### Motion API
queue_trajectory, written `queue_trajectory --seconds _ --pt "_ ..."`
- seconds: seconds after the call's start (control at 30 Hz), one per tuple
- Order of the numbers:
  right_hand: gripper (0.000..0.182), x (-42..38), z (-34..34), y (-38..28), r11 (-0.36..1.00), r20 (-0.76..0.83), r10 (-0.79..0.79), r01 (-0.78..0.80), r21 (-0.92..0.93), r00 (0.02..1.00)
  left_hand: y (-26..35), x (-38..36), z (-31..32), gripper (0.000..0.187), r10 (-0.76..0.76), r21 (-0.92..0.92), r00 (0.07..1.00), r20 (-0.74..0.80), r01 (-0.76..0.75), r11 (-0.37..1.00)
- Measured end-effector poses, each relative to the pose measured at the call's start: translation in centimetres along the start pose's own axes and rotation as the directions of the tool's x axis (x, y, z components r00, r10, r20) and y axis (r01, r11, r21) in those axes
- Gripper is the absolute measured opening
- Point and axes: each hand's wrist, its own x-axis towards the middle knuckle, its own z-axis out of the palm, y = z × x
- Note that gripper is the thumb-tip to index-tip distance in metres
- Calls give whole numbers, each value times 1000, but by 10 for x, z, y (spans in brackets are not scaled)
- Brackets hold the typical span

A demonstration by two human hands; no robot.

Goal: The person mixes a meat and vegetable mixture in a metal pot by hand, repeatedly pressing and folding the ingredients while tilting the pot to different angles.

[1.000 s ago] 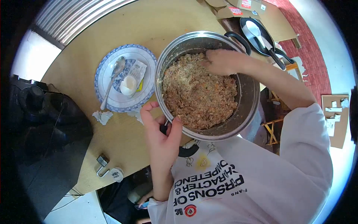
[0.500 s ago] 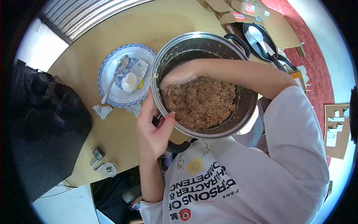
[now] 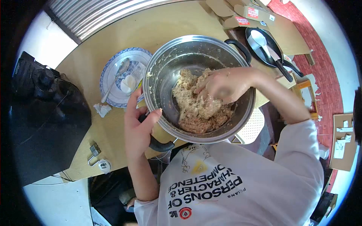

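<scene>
A deep steel pot [image 3: 162, 126] with black handles tilts at the table's near edge. Inside is a lumpy ground meat mixture [image 3: 194, 100] with orange flecks, its upper part pale and its lower part browner. My left hand [image 3: 138, 124] grips the pot's left side by the black handle, thumb at the rim. My right hand [image 3: 224, 86] reaches in from the right, fingers curled into the mixture; the fingertips are hidden and the hand is slightly blurred.
Left of the pot, a blue-patterned plate [image 3: 109, 88] holds a spoon [image 3: 115, 77], eggshell [image 3: 128, 83] and a packet. Nearby lie crumpled tissue [image 3: 102, 109], a padlock [image 3: 94, 151] and a black bag [image 3: 49, 124]. A frying pan [image 3: 264, 52] with a white scoop and cardboard boxes [image 3: 245, 17] stand at the back right.
My right hand has swept from the pot's left side to its right, gathering the mixture and bringing paler mixture to the top. The pot and my left hand have shifted slightly left.
</scene>
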Motion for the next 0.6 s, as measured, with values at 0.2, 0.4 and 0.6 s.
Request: queue_trajectory --seconds 0.2,0.4,0.6 --pt "18 -4 -1 -11 984 -549 169 -175 42 818 4 -2 0 62 -120 130 991 -60 127 983" --pt "23 -4 1 -16 936 -511 259 -343 -76 820 -7 -20 12 59 165 316 962 -217 -90 945" --pt "19 -5 -6 -21 843 -570 317 -500 -197 759 -41 -30 5 62 677 532 720 -153 -518 670"
